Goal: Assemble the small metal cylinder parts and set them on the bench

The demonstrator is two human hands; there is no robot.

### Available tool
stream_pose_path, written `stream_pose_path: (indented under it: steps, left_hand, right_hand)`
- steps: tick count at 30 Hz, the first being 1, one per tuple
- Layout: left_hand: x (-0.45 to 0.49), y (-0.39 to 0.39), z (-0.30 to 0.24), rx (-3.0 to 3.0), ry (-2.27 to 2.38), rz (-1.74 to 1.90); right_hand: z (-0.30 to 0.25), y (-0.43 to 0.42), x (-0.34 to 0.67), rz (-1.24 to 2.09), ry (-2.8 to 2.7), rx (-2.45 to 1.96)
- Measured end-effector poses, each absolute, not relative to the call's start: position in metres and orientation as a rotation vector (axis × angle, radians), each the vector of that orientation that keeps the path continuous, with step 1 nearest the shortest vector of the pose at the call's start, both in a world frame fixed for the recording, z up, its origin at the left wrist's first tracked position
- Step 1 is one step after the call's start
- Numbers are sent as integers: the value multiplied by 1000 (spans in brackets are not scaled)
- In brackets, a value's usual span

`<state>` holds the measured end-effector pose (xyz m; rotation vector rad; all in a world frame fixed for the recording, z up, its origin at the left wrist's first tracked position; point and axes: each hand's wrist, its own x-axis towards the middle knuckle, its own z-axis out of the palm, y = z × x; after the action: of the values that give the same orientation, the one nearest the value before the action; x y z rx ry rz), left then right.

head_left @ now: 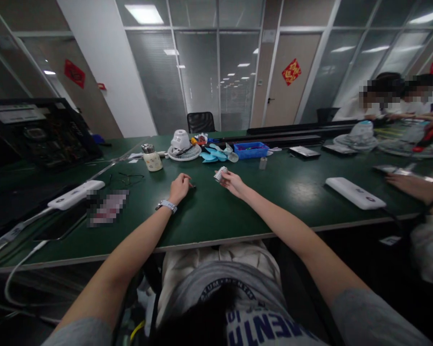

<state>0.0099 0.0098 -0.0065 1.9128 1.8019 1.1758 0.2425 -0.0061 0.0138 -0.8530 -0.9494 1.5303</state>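
My right hand (231,180) is raised just above the green table (216,211) and its fingers are closed on a small white and grey part (220,173). My left hand (180,186) rests on the table to its left, fingers curled, pinching something small and dark that I cannot make out. A watch sits on my left wrist. Beyond both hands lie a white fan grille with a white motor housing (182,145), a pale blue fan blade (216,154) and a blue tray (251,150).
A white power strip (355,192) lies to the right and another (75,194) to the left. A small bottle (153,157) and a small metal cylinder (262,163) stand on the table. Another person's arm (414,187) reaches in at the right; more people sit far right.
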Motion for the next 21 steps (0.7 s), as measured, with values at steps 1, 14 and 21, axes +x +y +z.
stream_pose_path:
  steps: [1,14,21]
  left_hand:
    - [10,9,-7,1913,1812,1175]
    - [11,9,-6,1878,1800,1172]
    - [11,5,-3,1884,1744,1190]
  right_hand:
    - [13,-6,243,1546,-920,-859]
    - [18,-8,251,1718,-703,-873]
    - [18,-5,251,1802,-513,-913]
